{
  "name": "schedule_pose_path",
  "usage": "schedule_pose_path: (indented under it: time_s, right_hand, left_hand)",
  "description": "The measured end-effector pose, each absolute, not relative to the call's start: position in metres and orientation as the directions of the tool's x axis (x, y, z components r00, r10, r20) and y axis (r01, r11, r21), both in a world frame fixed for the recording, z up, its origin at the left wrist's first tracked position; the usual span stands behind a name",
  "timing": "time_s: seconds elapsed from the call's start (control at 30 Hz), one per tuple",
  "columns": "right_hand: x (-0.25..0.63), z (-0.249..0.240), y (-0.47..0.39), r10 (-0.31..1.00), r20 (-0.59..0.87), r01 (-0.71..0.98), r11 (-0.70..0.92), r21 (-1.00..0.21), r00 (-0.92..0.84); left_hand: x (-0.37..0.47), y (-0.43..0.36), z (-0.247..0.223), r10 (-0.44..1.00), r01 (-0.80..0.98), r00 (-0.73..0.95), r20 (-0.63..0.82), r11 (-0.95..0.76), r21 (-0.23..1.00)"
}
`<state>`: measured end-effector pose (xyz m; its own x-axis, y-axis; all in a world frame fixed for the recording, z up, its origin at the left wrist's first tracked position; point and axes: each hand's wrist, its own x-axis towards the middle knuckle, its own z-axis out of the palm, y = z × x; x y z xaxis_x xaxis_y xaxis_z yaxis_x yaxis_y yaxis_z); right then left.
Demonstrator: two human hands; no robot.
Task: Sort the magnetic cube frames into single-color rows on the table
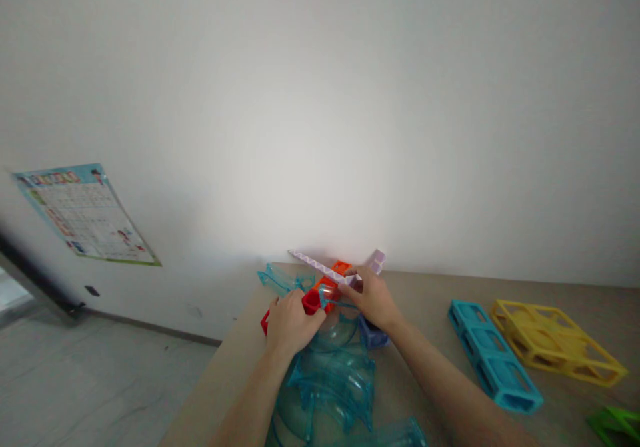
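Observation:
Near the wall, my left hand (293, 320) is wrapped over a red hollow block piece (311, 301), its fingers closed on it. My right hand (373, 295) pinches the near end of a long lilac strip with a zigzag pattern (317, 265). Orange block pieces (341, 267) lie behind and between the hands. A small clear teal piece (327, 293) sits between my fingertips, touching the red piece. Beneath the right wrist is a dark purple block (373, 333). Another lilac piece (376, 260) rises behind the right hand. My fingers hide part of these contacts.
Several clear teal curved track pieces (335, 373) are heaped between my forearms. One more teal piece (283, 278) lies by the wall. To the right rest a blue frame (493, 353), a yellow frame (557, 340) and a green piece (617, 423). The table's left edge borders the floor.

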<state>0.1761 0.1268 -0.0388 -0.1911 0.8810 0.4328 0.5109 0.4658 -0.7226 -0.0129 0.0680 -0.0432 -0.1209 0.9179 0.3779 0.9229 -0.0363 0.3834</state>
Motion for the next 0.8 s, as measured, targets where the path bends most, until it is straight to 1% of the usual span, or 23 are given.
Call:
schedule_pose_path:
  time_s: [0.13,0.17,0.2,0.27,0.33,0.43,0.5,0.67,0.8]
  right_hand:
    - [0.174,-0.04,0.127,0.892,0.44,0.468,0.436,-0.769,-0.108]
    - [0.174,-0.041,0.127,0.893,0.442,0.462,0.429,-0.776,-0.086]
    - [0.173,-0.041,0.128,0.894,0.444,0.457,0.424,-0.782,-0.07]
    - [0.173,-0.043,0.128,0.894,0.444,0.453,0.419,-0.787,-0.057]
    - [0.173,-0.044,0.129,0.896,0.44,0.456,0.419,-0.785,-0.064]
    - [0.173,-0.044,0.129,0.897,0.432,0.482,0.419,-0.769,-0.09]
    - [0.173,-0.042,0.127,0.893,0.433,0.514,0.429,-0.743,-0.119]
    - [0.168,-0.029,0.108,0.855,0.448,0.596,0.509,-0.622,-0.262]
    - [0.158,-0.02,0.089,0.796,0.448,0.602,0.603,-0.524,-0.407]
  left_hand:
    - [-0.016,0.063,-0.04,0.867,0.883,-0.169,0.469,-0.079,0.463]
    - [-0.017,0.061,-0.039,0.847,0.86,-0.185,0.498,-0.106,0.5]
    - [-0.019,0.059,-0.039,0.819,0.809,-0.222,0.529,-0.148,0.568]
    - [-0.022,0.055,-0.039,0.743,0.628,-0.355,0.567,-0.26,0.734]
    - [-0.027,0.054,-0.04,0.666,0.423,-0.505,0.549,-0.363,0.83]
    - [-0.034,0.055,-0.044,0.6,0.266,-0.625,0.5,-0.438,0.859]
    - [-0.037,0.059,-0.046,0.607,0.14,-0.658,0.446,-0.483,0.864]
    - [-0.034,0.068,-0.045,0.702,-0.171,-0.647,0.297,-0.514,0.841]
    - [-0.03,0.068,-0.039,0.789,-0.322,-0.577,0.211,-0.457,0.829]
